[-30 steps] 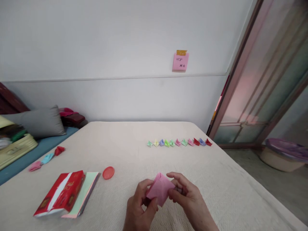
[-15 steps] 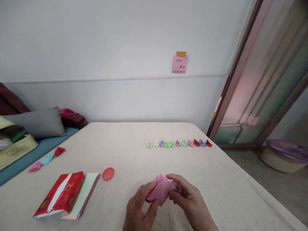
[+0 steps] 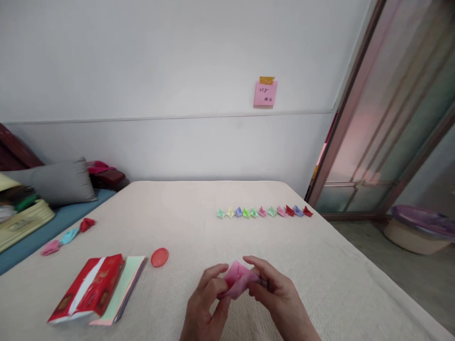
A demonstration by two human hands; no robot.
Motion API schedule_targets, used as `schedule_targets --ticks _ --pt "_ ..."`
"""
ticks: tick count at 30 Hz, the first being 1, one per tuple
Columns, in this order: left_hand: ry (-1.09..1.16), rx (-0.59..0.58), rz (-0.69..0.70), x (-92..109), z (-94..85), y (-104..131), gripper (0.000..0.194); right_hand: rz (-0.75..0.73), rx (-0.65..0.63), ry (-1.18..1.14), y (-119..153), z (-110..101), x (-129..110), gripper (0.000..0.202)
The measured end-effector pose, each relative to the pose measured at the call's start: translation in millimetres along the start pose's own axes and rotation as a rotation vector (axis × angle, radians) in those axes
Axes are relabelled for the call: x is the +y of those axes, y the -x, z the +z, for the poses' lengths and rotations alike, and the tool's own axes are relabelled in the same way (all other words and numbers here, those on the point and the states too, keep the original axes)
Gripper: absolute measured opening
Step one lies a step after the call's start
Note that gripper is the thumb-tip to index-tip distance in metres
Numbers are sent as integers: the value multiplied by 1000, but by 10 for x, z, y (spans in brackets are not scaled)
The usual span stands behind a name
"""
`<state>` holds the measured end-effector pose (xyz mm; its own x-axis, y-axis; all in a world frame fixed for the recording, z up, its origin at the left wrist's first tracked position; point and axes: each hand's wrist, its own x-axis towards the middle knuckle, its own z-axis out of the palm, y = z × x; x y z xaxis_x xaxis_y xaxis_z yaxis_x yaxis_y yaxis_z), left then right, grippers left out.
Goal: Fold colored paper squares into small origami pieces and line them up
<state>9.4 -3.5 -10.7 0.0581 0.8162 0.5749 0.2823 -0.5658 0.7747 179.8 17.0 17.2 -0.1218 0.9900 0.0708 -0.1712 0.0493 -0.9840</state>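
A piece of folded pink paper is held above the cloth-covered table near its front, between both hands. My left hand pinches its left side, thumb below and fingers curled against the fold. On the opposite corner, my right hand grips with thumb and fingers. The paper's top shows an opened fold facing up. Farther back, several small folded paper pieces in green, yellow, blue, pink and red stand in a row.
To the left lie a red and white packet, a stack of coloured paper sheets and a round red lid. Three folded papers sit along the left edge. A pink note is taped to the wall.
The pink paper has tilted, so its folded top now faces more upward. My left fingers have shifted on it, the index finger lifting off its upper edge.
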Motion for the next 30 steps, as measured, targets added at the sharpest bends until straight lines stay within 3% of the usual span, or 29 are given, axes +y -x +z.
schedule_targets --ticks 3,6,8,13,20,26,30 --pt "-25 66 -24 -28 22 44 13 -5 -11 0 -2 12 -4 38" --pt "-20 74 -134 -22 26 78 34 -17 -5 6 -5 34 6 38" --pt "-14 66 -184 -2 19 77 39 -25 13 6 -3 47 17 38" --pt "47 -3 -182 39 -13 22 33 -18 -3 44 2 41 17 37" --pt "100 -22 -68 47 -16 -13 19 -50 -11 120 -15 37 45 38" --pt "190 -98 -262 -16 -42 -7 18 -66 9 196 -14 44 73 41" --pt "300 -113 -321 -84 -43 -29 13 -84 4 194 -17 58 101 43"
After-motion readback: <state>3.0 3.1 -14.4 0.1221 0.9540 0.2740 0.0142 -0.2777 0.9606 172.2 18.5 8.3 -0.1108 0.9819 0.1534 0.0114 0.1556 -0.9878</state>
